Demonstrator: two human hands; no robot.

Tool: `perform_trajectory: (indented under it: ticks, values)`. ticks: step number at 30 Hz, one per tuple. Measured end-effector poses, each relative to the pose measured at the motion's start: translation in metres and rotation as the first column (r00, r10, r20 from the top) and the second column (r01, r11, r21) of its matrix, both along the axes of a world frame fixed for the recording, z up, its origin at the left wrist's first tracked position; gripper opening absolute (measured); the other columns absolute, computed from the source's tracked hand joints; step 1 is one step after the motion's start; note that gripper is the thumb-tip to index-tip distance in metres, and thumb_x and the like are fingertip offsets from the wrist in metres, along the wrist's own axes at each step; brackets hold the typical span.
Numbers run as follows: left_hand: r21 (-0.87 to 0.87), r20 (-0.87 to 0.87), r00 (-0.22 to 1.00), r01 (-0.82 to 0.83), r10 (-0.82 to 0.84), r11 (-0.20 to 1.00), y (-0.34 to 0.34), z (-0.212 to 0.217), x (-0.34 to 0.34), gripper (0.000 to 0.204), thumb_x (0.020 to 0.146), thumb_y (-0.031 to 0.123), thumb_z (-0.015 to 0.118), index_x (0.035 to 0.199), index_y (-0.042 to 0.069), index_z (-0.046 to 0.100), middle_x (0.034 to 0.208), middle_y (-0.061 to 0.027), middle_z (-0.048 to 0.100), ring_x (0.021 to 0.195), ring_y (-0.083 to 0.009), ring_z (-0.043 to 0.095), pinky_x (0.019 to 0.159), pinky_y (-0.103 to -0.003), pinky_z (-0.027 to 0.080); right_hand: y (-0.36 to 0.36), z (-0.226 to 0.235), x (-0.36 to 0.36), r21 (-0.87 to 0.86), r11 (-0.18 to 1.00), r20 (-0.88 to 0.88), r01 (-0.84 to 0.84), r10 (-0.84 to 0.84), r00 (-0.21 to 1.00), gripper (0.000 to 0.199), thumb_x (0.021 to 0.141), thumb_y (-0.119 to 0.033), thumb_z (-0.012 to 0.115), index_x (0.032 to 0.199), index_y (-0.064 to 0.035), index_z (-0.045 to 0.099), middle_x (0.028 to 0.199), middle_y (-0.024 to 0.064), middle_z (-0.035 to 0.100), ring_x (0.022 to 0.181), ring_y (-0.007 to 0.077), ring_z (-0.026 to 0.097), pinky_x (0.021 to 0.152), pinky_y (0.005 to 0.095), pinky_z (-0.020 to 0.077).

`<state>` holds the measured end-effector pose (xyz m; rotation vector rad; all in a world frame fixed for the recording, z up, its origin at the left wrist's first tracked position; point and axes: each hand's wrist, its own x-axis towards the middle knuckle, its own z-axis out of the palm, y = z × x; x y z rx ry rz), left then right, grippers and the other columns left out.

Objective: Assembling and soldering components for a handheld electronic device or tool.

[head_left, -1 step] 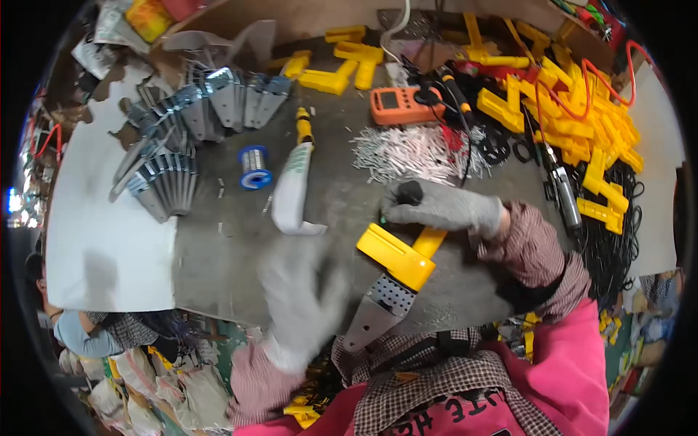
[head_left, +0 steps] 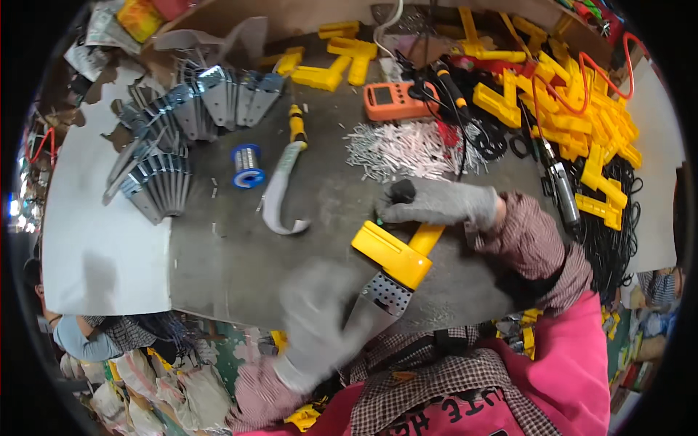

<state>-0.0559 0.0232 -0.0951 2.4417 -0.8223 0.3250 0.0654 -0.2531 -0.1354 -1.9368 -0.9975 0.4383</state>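
My right hand [head_left: 436, 203], in a grey glove with a black patch, is closed above the yellow plastic part. A tiny green bit shows at its fingertips; what they hold is hidden. Under it on the table lies a yellow L-shaped plastic housing [head_left: 392, 254] joined to a grey metal plate [head_left: 385, 296] with rows of small holes. Smeared by motion, my gloved left hand [head_left: 316, 320] is at the plate's lower left side, and its fingers cannot be made out. Farther off, a curled white strip [head_left: 276, 200] lies against a yellow-and-black handled tool [head_left: 297, 125].
A blue solder spool [head_left: 248, 167] stands left of the strip. Grey metal brackets [head_left: 163, 182] are stacked far left. Behind my right hand are small white pins [head_left: 400, 152] and an orange meter [head_left: 400, 100]. Yellow housings [head_left: 582, 131], black cords and a silver power screwdriver [head_left: 562, 190] crowd the right.
My left hand has moved right and down, from near the strip toward the metal plate. The white strip now curls more tightly. My right hand stays over the housing.
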Motion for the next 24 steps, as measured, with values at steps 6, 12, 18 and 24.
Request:
perform_trajectory:
  ticks: [6,12,18,24]
  values:
    - [0.095,-0.068,0.991,0.123,-0.117,0.988,-0.015,-0.065,-0.057,0.067,0.063,0.033,0.083,0.122,0.015,0.058,0.125,-0.0054,0.050,0.123,-0.0297,0.048,0.100,-0.051,0.039,0.023,0.023,0.025,-0.214,0.974,-0.509,-0.072,-0.048,0.859,0.033,0.099,-0.035,0.053,0.093,-0.0030,0.061,0.078,0.0034,0.056,0.076,0.0130,0.053,0.072,0.0302,0.0453]
    - [0.087,-0.057,0.987,0.153,-0.149,0.984,-0.018,-0.067,-0.054,0.059,0.064,0.033,0.082,0.117,0.016,0.062,0.120,-0.0049,0.054,0.118,-0.0288,0.051,0.099,-0.050,0.040,0.016,0.003,0.022,-0.244,0.948,-0.199,-0.202,0.155,0.968,0.033,0.099,-0.034,0.051,0.105,-0.0034,0.062,0.081,0.0084,0.061,0.077,0.0180,0.059,0.075,0.0339,0.0491]
    - [0.090,-0.061,0.983,0.176,-0.171,0.980,-0.014,-0.065,-0.052,0.056,0.064,0.034,0.082,0.114,0.017,0.064,0.118,-0.0040,0.056,0.114,-0.0266,0.054,0.097,-0.048,0.041,0.037,0.024,-0.013,-0.377,0.873,0.262,0.308,-0.219,0.940,0.034,0.089,-0.026,0.064,0.111,-0.0009,0.058,0.097,0.0175,0.063,0.092,0.0356,0.066,0.084,0.0422,0.0526]
    - [0.017,-0.031,0.971,0.236,-0.235,0.972,-0.059,0.010,0.001,0.056,0.065,0.029,0.079,0.115,0.011,0.063,0.112,-0.0070,0.060,0.107,-0.0272,0.058,0.097,-0.050,0.041,-0.045,0.076,0.126,-0.361,0.643,0.920,0.675,0.128,0.370,0.025,0.076,-0.011,0.066,0.101,-0.0070,0.066,0.100,0.0155,0.065,0.095,0.0354,0.064,0.079,0.0457,0.0502]
